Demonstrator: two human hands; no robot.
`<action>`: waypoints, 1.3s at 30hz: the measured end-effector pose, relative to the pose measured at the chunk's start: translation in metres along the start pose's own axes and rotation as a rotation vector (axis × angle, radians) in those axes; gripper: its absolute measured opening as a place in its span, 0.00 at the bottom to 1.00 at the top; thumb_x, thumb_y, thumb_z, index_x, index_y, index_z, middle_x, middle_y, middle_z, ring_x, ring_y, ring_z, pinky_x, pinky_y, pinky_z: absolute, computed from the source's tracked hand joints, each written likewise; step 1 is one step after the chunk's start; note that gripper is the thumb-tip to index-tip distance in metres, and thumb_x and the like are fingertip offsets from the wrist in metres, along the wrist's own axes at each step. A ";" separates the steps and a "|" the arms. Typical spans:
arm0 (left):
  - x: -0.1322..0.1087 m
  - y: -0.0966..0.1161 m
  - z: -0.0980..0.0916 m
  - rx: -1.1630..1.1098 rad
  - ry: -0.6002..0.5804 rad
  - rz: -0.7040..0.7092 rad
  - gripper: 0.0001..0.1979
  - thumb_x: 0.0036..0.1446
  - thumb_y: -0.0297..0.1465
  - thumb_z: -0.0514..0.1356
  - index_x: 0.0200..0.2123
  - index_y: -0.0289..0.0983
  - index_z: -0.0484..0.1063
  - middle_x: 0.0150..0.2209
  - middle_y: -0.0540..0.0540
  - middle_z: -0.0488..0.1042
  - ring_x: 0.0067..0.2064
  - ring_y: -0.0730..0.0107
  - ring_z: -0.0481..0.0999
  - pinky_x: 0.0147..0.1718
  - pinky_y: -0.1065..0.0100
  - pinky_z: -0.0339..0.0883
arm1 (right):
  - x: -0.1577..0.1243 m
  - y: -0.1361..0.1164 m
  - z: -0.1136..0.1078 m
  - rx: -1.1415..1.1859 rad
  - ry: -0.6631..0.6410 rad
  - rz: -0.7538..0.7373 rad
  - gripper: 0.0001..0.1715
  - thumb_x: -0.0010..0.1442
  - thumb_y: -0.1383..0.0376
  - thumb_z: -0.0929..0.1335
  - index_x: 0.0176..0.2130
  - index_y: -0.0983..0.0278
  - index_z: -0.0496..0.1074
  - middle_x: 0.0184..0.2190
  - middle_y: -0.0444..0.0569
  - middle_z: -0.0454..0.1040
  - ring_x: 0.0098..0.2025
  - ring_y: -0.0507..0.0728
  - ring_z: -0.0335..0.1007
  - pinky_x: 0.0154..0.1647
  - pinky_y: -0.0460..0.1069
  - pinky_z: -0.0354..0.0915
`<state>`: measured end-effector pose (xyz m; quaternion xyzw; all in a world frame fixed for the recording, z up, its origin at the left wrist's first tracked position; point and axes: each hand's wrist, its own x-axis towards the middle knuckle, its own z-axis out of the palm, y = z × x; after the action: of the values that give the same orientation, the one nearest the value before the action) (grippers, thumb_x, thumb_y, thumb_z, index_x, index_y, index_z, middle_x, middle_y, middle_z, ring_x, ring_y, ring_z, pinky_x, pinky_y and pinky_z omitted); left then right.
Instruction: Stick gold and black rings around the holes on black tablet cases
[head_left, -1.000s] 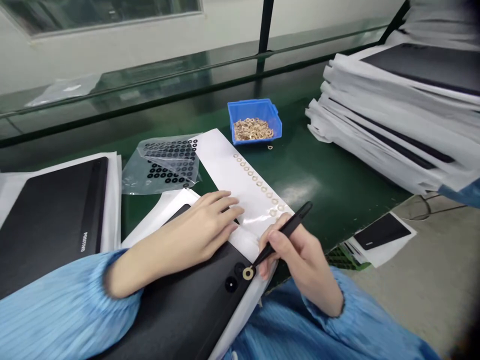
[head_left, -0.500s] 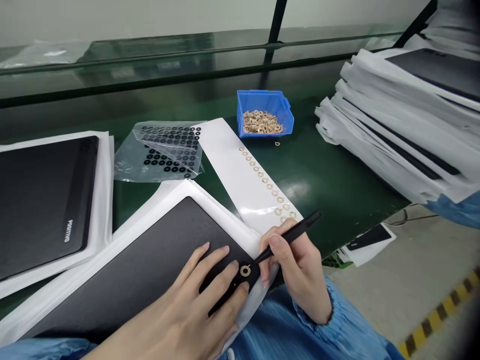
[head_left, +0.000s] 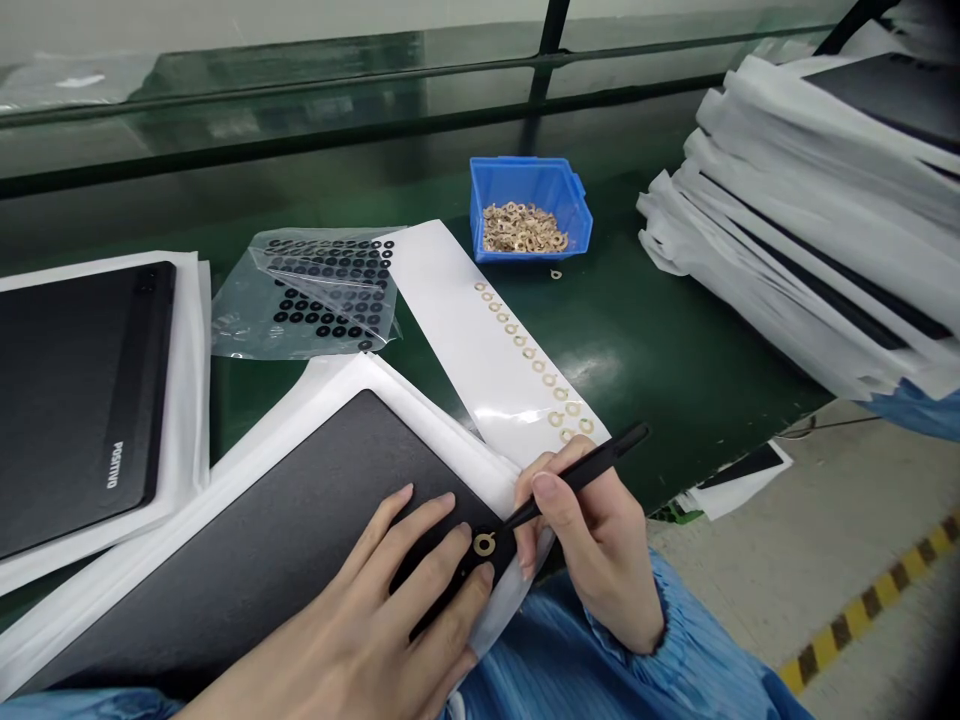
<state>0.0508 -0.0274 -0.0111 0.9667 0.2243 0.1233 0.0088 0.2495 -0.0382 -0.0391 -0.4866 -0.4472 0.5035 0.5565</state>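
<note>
A dark flat panel [head_left: 300, 500] lies slanted on white wrapping sheet in front of me. My left hand [head_left: 382, 600] rests on it with the fingers spread, its fingertips beside a small gold ring with a tab [head_left: 484, 544] at the panel's right corner. Black tweezers [head_left: 589, 468] are pinched in my right hand [head_left: 592, 530], their tip at the ring's edge. Whether the tip grips the tab cannot be made out. Just beyond the right hand, a white backing strip [head_left: 450, 320] carries a row of similar gold rings.
A blue bin [head_left: 531, 208] holds many loose gold rings; one stray ring [head_left: 556, 274] lies before it. A clear bag with black rings [head_left: 315, 290] lies left of the strip. Another dark panel [head_left: 67, 400] marked POSITIVO is at left. Wrapped panels [head_left: 795, 220] are stacked at right.
The view has shifted slightly. Both hands keep nearly the same pose, with the tweezer tip still at the gold ring on the panel.
</note>
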 end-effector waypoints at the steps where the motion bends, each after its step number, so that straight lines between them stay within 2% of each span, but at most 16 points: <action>1: 0.001 0.000 -0.001 -0.012 -0.018 -0.008 0.17 0.66 0.31 0.47 0.53 0.38 0.69 0.51 0.45 0.71 0.57 0.58 0.65 0.62 0.51 0.46 | 0.000 0.000 0.000 0.000 -0.002 -0.004 0.08 0.65 0.61 0.63 0.32 0.60 0.63 0.15 0.38 0.67 0.12 0.50 0.63 0.14 0.45 0.62; 3: 0.003 -0.001 -0.004 -0.027 -0.029 -0.018 0.17 0.67 0.30 0.46 0.52 0.38 0.69 0.50 0.45 0.72 0.56 0.59 0.66 0.62 0.52 0.47 | -0.001 0.000 0.000 -0.003 -0.003 -0.016 0.08 0.65 0.62 0.63 0.32 0.60 0.63 0.15 0.38 0.66 0.12 0.50 0.63 0.14 0.45 0.62; 7: 0.010 -0.004 -0.012 -0.012 -0.036 0.048 0.16 0.67 0.31 0.47 0.49 0.37 0.72 0.47 0.46 0.74 0.54 0.62 0.68 0.61 0.57 0.52 | -0.001 0.000 0.000 -0.022 -0.010 -0.027 0.09 0.65 0.62 0.63 0.32 0.60 0.63 0.15 0.39 0.67 0.12 0.49 0.62 0.14 0.44 0.62; 11: 0.010 -0.006 -0.013 -0.006 -0.002 0.023 0.16 0.67 0.31 0.47 0.50 0.37 0.71 0.47 0.46 0.74 0.55 0.62 0.68 0.61 0.57 0.51 | -0.001 0.001 -0.001 -0.035 -0.007 -0.043 0.08 0.65 0.64 0.62 0.32 0.60 0.63 0.16 0.39 0.66 0.12 0.49 0.63 0.14 0.44 0.62; 16: 0.009 -0.006 -0.010 0.016 -0.010 0.045 0.15 0.66 0.30 0.49 0.52 0.36 0.69 0.47 0.46 0.74 0.53 0.62 0.69 0.60 0.58 0.54 | -0.005 0.003 -0.001 -0.051 -0.020 -0.180 0.04 0.64 0.69 0.62 0.36 0.60 0.63 0.26 0.43 0.67 0.16 0.48 0.65 0.15 0.44 0.64; 19: 0.011 -0.004 -0.008 0.018 0.033 0.003 0.15 0.66 0.31 0.49 0.52 0.35 0.69 0.48 0.48 0.74 0.53 0.61 0.69 0.60 0.57 0.51 | -0.008 0.006 0.001 -0.020 -0.018 -0.290 0.07 0.64 0.71 0.61 0.41 0.59 0.62 0.29 0.44 0.66 0.19 0.49 0.67 0.14 0.44 0.65; 23: 0.014 -0.002 -0.008 0.011 -0.002 -0.017 0.16 0.67 0.33 0.48 0.53 0.35 0.68 0.47 0.48 0.74 0.49 0.64 0.71 0.58 0.60 0.53 | -0.009 0.010 0.002 0.060 0.036 -0.299 0.08 0.66 0.70 0.60 0.43 0.57 0.61 0.33 0.45 0.65 0.20 0.49 0.67 0.14 0.44 0.66; 30: 0.011 -0.004 -0.006 0.069 -0.036 0.006 0.16 0.66 0.29 0.48 0.53 0.35 0.68 0.47 0.48 0.74 0.51 0.61 0.70 0.63 0.54 0.37 | -0.011 0.011 -0.001 0.067 0.004 -0.302 0.09 0.64 0.69 0.61 0.44 0.57 0.63 0.31 0.46 0.66 0.25 0.52 0.69 0.17 0.46 0.68; 35: 0.015 -0.007 -0.010 0.045 -0.033 -0.025 0.15 0.65 0.29 0.49 0.51 0.38 0.70 0.46 0.49 0.75 0.50 0.63 0.71 0.63 0.56 0.37 | -0.012 0.010 0.000 -0.024 0.036 -0.337 0.07 0.63 0.68 0.63 0.42 0.58 0.65 0.28 0.47 0.69 0.26 0.55 0.70 0.20 0.48 0.68; 39: 0.013 -0.008 -0.012 0.003 -0.023 -0.049 0.15 0.65 0.30 0.49 0.50 0.37 0.70 0.46 0.49 0.75 0.51 0.63 0.70 0.63 0.56 0.41 | -0.008 0.007 0.002 -0.086 0.068 -0.388 0.05 0.63 0.68 0.63 0.40 0.58 0.66 0.26 0.48 0.71 0.26 0.56 0.71 0.21 0.50 0.68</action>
<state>0.0562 -0.0153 0.0028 0.9622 0.2481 0.1115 0.0130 0.2455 -0.0462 -0.0456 -0.4313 -0.5347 0.3505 0.6366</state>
